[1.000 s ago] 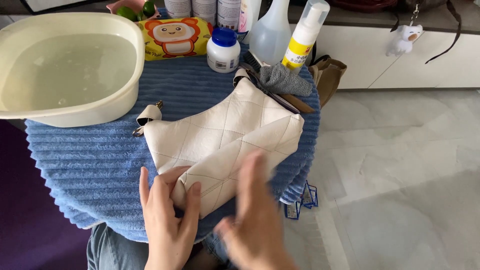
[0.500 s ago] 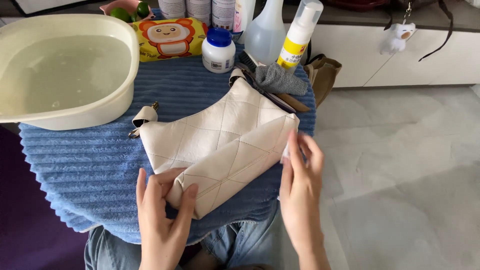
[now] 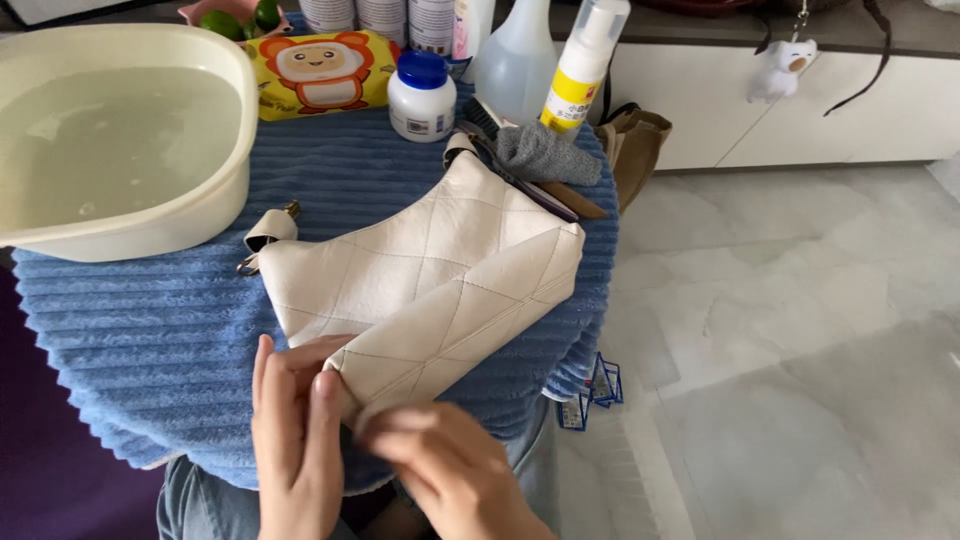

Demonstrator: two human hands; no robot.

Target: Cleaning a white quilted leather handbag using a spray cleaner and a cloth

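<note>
A cream quilted leather bag [image 3: 420,270] lies flat on a blue ribbed towel [image 3: 150,330] that covers a round table. My left hand [image 3: 290,430] grips the bag's near corner, thumb and fingers pinching the edge. Blurred by motion, my right hand [image 3: 450,470] comes in from the lower right, its fingertips touching the same near corner. Whether it holds anything I cannot tell. The bag's two strap tabs stick out at its left and top ends.
A cream basin [image 3: 140,235] of water stands at the back left. Behind the bag are a yellow wipes pack [image 3: 320,70], a white jar with blue lid [image 3: 420,95], spray bottles [image 3: 575,65], a grey cloth [image 3: 545,155] and a brush. Marble floor lies to the right.
My right hand left the bag's right end and swept back down to the near corner beside my left hand. The view shifted slightly; the bag stayed in place.
</note>
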